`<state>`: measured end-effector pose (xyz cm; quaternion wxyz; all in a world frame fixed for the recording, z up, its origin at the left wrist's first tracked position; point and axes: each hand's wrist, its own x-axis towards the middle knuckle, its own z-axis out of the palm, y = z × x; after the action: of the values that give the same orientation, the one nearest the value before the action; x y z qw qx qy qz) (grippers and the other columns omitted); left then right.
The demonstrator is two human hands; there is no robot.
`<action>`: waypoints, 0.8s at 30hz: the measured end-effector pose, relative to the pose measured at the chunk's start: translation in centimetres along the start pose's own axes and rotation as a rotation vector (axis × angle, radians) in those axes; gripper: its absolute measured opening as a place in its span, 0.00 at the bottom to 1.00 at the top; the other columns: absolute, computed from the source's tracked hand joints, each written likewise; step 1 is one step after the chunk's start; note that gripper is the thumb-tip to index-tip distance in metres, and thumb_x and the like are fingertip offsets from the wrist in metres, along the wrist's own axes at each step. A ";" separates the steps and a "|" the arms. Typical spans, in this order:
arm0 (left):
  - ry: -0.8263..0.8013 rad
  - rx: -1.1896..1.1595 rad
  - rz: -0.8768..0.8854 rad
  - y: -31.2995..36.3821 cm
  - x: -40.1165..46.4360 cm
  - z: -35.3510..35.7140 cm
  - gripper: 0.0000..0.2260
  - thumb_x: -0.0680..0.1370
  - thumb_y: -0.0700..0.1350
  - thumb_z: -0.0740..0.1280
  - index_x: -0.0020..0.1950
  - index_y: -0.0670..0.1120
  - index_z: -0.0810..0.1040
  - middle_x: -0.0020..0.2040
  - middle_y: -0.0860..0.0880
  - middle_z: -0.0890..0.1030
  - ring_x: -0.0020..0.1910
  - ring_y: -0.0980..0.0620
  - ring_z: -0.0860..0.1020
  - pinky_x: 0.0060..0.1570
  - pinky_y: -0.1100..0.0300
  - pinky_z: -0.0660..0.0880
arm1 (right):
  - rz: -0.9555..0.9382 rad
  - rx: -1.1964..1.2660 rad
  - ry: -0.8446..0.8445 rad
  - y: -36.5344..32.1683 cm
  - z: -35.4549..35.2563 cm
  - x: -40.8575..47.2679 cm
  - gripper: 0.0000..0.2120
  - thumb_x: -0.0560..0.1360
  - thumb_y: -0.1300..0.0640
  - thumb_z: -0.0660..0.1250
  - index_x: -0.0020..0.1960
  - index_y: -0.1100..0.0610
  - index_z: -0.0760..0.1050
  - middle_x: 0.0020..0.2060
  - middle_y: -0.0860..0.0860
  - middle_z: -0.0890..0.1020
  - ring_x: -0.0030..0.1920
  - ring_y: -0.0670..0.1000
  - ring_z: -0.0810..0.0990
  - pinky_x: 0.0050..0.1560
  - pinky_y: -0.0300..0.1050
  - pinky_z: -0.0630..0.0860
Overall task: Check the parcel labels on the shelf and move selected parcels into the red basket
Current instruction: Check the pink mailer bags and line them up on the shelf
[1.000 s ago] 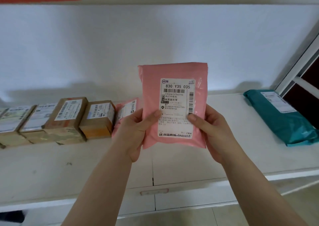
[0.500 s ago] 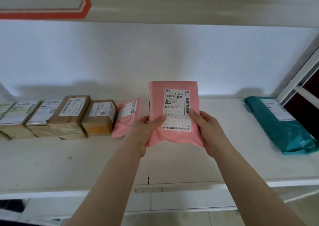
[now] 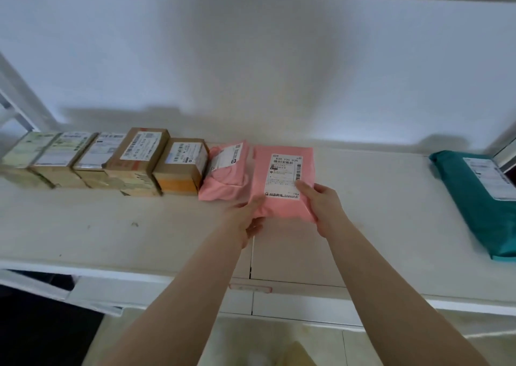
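Here the pink parcel (image 3: 283, 181) is held between both hands over the white shelf (image 3: 111, 234), with its white label (image 3: 284, 177) turned up toward the camera. The right hand (image 3: 325, 212) grips the lower right corner: the thumb lies on top, at the lower right edge of the label, and the other fingers are under the bag, hidden from view. The left hand (image 3: 245, 223) holds the lower left corner from below and from the side, with its fingers curled under the pink plastic; only the edge of the bag rests in it. So most of the parcel lies beyond the two hands, toward the wall, and only its near edge is inside the grip. Whether the far end of the bag touches the shelf, I cannot tell.

Just to the left of it a second pink bag (image 3: 224, 174) lies on the shelf, very near or touching. Further left stands a row of cardboard boxes (image 3: 139, 161), side by side, each with a label on top. Well apart on the right end of the shelf lies a teal bag (image 3: 474, 198), also with a white label. The top line of the held label reads 830 Y35 035; the smaller print is too blurred to read.
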<state>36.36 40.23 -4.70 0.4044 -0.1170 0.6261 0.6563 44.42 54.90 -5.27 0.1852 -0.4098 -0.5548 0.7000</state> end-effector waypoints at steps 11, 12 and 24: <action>0.100 0.002 0.137 -0.9 3.2 -0.2 0.08 0.75 0.45 0.73 0.39 0.44 0.78 0.38 0.46 0.81 0.37 0.49 0.80 0.42 0.56 0.83 | -0.037 -0.081 0.018 0.8 1.6 2.7 0.09 0.76 0.54 0.72 0.51 0.59 0.81 0.48 0.57 0.85 0.45 0.55 0.84 0.49 0.50 0.82; 0.097 -0.020 0.145 -0.8 3.0 0.1 0.08 0.76 0.44 0.73 0.39 0.44 0.78 0.38 0.46 0.80 0.36 0.51 0.79 0.33 0.61 0.82 | -0.042 -0.079 0.015 0.7 1.5 2.8 0.09 0.76 0.54 0.72 0.52 0.59 0.81 0.48 0.57 0.85 0.45 0.55 0.84 0.48 0.49 0.82; 0.144 0.021 0.186 -1.6 5.2 0.8 0.14 0.69 0.55 0.76 0.35 0.49 0.77 0.34 0.48 0.81 0.39 0.46 0.79 0.51 0.47 0.77 | -0.075 -0.156 0.070 1.4 1.0 3.8 0.13 0.76 0.55 0.72 0.54 0.64 0.82 0.46 0.58 0.85 0.42 0.54 0.83 0.43 0.44 0.80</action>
<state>34.39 42.74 -9.13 0.2970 -0.1009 0.6685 0.6744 41.68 56.52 -7.90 0.1982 -0.4261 -0.6158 0.6324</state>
